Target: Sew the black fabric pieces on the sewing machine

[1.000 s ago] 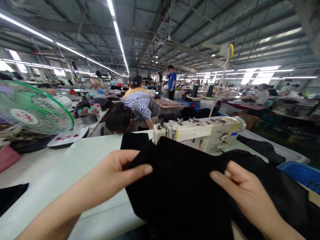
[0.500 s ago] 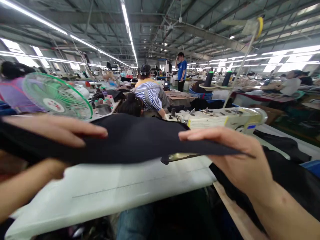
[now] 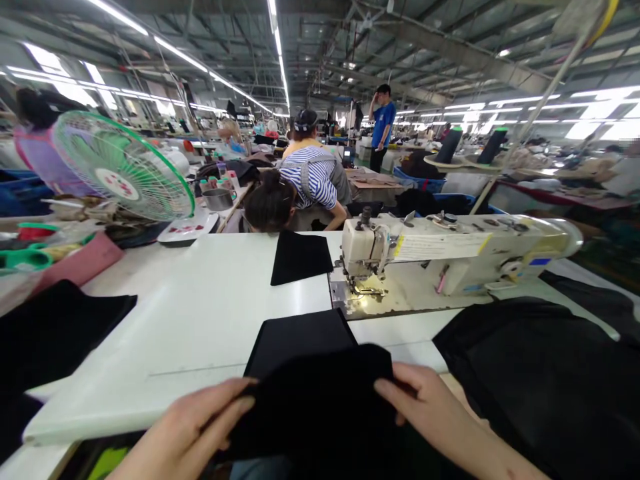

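Note:
At the bottom of the view, my left hand [image 3: 193,427] and my right hand [image 3: 425,413] pinch opposite sides of a piece of black fabric [image 3: 315,400]. Its lower part drops out of the picture. Just beyond it, a flat black fabric panel [image 3: 300,340] lies on the white sewing table [image 3: 165,333], its near part hidden behind the held cloth. A smaller black piece [image 3: 297,257] lies farther along the table. The needle area of a cream industrial sewing machine [image 3: 440,253] stands ahead and to the right of my right hand.
A heap of black cloth [image 3: 530,380] lies on the right and another [image 3: 50,333] on the left. A green desk fan [image 3: 123,167] stands at the far left. Co-workers [image 3: 307,180] lean over just beyond the table, among rows of sewing stations.
Both hands have dropped from the raised, stretched position, bringing the black fabric lower and nearer to me. The view has tilted down, showing the sewing machine's needle area and the black pieces on the table.

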A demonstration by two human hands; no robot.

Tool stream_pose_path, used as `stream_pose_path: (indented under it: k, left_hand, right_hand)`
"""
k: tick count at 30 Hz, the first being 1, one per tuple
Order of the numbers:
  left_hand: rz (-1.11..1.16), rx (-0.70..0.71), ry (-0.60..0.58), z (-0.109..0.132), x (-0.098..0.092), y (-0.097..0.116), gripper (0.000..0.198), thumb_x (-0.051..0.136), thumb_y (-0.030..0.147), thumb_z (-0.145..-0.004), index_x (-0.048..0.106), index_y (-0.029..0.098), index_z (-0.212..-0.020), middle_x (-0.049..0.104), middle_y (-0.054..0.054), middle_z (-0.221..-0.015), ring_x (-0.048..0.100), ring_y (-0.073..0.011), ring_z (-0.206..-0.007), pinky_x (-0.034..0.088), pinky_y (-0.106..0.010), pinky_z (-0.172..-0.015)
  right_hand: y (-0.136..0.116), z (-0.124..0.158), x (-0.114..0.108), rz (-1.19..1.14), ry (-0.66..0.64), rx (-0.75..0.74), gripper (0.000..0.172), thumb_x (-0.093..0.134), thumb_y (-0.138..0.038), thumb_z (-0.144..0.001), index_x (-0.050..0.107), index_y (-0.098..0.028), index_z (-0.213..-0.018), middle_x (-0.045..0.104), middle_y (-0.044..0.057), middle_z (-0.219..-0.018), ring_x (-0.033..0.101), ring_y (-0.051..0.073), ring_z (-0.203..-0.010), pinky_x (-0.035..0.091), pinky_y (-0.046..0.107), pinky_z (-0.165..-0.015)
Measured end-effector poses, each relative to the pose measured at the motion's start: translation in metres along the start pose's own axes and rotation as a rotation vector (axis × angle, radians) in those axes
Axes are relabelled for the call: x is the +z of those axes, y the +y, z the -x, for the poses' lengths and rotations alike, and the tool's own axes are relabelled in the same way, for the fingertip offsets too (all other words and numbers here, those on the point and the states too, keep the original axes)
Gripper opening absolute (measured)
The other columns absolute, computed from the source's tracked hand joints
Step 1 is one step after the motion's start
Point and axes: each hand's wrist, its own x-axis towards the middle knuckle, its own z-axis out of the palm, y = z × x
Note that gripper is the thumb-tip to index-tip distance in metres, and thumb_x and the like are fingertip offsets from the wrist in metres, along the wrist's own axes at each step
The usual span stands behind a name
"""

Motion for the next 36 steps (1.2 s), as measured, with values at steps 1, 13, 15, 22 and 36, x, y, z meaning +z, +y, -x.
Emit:
stream_pose_path:
  k: [1,13,15,22,36]
  left_hand:
    - [-0.073,-0.017,-0.047,-0.017,-0.004,0.002,0.037,0.042,0.052,-0.09,0.068,0.026,-0.083,0.073,-0.002,-0.074,0.068,-0.021,-0.066,0.054,-0.027,-0.065]
    - [-0.343,-0.055,-0.09,-0.091,0.026,-0.016,0.015,0.043,0.024,-0.087,0.057,0.019,-0.092,0.064,-0.015,-0.098,0.063,-0.0308,-0.09,0.049,-0.045,-0.083]
    - [-0.21,-0.015,-0.046,-0.092,0.028,-0.017,0.013,0.041,0.022,-0.086,0.054,0.02,-0.088,0.063,-0.012,-0.09,0.062,-0.0286,-0.083,0.049,-0.044,-0.081]
    - [0.453,0.061,0.213,-0.092,0.021,0.009,0.014,0.059,0.03,-0.078,0.063,0.022,-0.088,0.065,-0.006,-0.102,0.062,-0.0206,-0.087,0.052,-0.035,-0.081]
    - [0.9,0.085,0.167,-0.107,0.012,0.078,0.025,0.073,0.04,-0.075,0.07,0.017,-0.066,0.064,-0.003,-0.079,0.058,-0.0133,-0.065,0.051,-0.023,-0.059]
  right_hand:
    - [0.001,-0.016,0.003,-0.001,0.056,-0.024,0.032,0.054,-0.042,-0.091,0.057,-0.022,-0.065,0.054,-0.004,-0.057,0.058,0.015,-0.054,0.045,0.024,-0.051]
    - [0.007,-0.11,0.047,0.269,0.235,-0.264,0.011,0.066,-0.017,-0.083,0.059,-0.021,-0.076,0.064,0.007,-0.093,0.061,0.026,-0.093,0.05,0.042,-0.086]
    - [0.008,-0.107,0.045,0.264,0.231,-0.286,0.011,0.063,-0.018,-0.085,0.057,-0.021,-0.076,0.063,0.006,-0.089,0.061,0.025,-0.089,0.05,0.04,-0.083]
    - [0.01,-0.066,0.003,-0.482,0.121,-0.152,0.027,0.068,-0.039,-0.086,0.067,-0.021,-0.107,0.074,0.007,-0.099,0.069,0.024,-0.096,0.055,0.037,-0.09]
    - [0.018,-0.047,-0.052,-0.448,0.701,-0.001,0.044,0.079,-0.059,-0.065,0.083,-0.024,-0.092,0.076,0.009,-0.115,0.062,0.036,-0.122,0.044,0.046,-0.11]
